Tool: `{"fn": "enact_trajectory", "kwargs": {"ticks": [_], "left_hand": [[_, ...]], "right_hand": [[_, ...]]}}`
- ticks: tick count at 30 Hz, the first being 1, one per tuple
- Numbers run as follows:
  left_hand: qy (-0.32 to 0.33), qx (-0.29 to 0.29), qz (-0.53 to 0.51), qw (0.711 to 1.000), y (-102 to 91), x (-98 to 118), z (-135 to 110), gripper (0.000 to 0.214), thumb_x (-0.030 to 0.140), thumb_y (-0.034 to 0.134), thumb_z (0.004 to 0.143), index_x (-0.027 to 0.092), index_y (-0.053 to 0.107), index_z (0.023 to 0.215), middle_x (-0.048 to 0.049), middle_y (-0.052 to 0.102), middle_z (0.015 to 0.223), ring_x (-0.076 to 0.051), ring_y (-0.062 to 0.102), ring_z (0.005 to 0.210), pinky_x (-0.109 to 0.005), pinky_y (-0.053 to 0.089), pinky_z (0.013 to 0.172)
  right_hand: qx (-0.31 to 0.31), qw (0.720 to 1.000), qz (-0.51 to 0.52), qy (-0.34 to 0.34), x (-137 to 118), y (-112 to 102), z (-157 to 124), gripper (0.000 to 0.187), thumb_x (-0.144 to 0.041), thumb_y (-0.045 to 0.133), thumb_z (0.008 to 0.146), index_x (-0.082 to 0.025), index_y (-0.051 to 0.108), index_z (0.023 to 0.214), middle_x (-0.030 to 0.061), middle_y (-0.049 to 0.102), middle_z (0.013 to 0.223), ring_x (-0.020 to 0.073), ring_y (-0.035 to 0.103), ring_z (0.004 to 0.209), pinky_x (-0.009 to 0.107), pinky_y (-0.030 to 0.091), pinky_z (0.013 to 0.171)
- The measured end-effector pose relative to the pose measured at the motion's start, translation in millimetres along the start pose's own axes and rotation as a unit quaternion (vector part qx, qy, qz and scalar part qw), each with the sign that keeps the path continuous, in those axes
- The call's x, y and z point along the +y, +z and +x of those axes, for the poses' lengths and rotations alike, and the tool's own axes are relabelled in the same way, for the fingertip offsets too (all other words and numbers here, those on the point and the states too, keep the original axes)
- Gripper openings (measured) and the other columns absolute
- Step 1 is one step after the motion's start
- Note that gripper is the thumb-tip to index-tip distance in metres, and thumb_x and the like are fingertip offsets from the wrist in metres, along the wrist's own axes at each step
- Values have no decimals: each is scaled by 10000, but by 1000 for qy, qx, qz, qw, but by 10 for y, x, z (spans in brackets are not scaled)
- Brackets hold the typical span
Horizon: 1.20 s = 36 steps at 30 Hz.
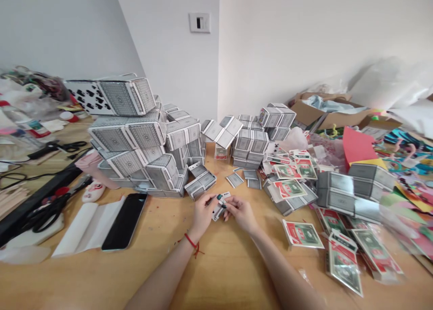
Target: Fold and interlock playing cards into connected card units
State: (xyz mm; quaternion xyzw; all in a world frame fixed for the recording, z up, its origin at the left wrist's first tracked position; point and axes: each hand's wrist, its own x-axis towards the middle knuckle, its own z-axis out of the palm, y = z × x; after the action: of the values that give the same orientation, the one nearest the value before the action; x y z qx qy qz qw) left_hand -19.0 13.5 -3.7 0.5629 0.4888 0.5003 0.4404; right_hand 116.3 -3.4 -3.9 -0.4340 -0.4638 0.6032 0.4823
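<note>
Both of my hands meet over the wooden table (162, 260) around a small bunch of playing cards (221, 204). My left hand (204, 214), with a red string at its wrist, pinches the cards from the left. My right hand (241, 212) grips them from the right, fingers curled. Just beyond my hands rises a big stack of cubes folded from grey-backed cards (142, 139). Loose folded cards (234, 180) lie between the stack and my hands.
A black phone (124, 221) lies on white paper at my left, with black scissors (43, 213) beside it. Flattened card boxes (302, 234) and more card cubes (355, 186) cover the right side. Cardboard boxes (323, 111) stand by the wall.
</note>
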Motion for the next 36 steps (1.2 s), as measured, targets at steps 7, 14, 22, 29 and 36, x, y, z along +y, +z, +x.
{"fn": "enact_trajectory", "kwargs": {"ticks": [7, 14, 22, 29, 36], "left_hand": [[-79, 34, -65, 994, -3, 14, 8, 184, 303, 587, 654, 123, 621, 661, -20, 599, 639, -118, 515, 564, -220, 386, 512], [-81, 26, -50, 995, 68, 9, -49, 224, 326, 514, 713, 154, 462, 578, 41, 439, 522, -78, 393, 472, -199, 314, 458], [134, -70, 198, 969, 28, 123, -96, 178, 239, 372, 813, 181, 430, 655, 4, 458, 647, -125, 433, 642, -237, 342, 596], [34, -134, 59, 989, 60, 79, -96, 240, 268, 401, 793, 176, 368, 573, 44, 351, 544, -84, 340, 506, -203, 282, 478], [-87, -95, -69, 989, 68, 33, 3, 244, 321, 535, 688, 153, 428, 548, 51, 381, 508, -63, 342, 462, -177, 268, 419]], "right_hand": [[-8, 1000, -13, -16, 6, 61, -21, 258, -411, 571, 698, -160, 545, 748, -48, 543, 457, 100, 497, 377, 221, 420, 410], [31, 996, -60, -54, 47, 88, -38, 239, -401, 550, 718, -166, 523, 689, -50, 493, 446, 84, 437, 362, 201, 363, 380], [-12, 992, -115, -58, -32, 8, -82, 294, -419, 500, 764, -161, 500, 621, -56, 411, 439, 77, 376, 376, 195, 292, 379], [-48, 991, -117, -46, -32, -114, -62, 252, -376, 558, 716, -142, 573, 625, -36, 453, 499, 80, 375, 450, 199, 285, 440], [-8, 998, -57, -36, 5, -42, -28, 257, -391, 572, 700, -145, 550, 627, -55, 416, 452, 67, 341, 391, 194, 262, 399]]}}
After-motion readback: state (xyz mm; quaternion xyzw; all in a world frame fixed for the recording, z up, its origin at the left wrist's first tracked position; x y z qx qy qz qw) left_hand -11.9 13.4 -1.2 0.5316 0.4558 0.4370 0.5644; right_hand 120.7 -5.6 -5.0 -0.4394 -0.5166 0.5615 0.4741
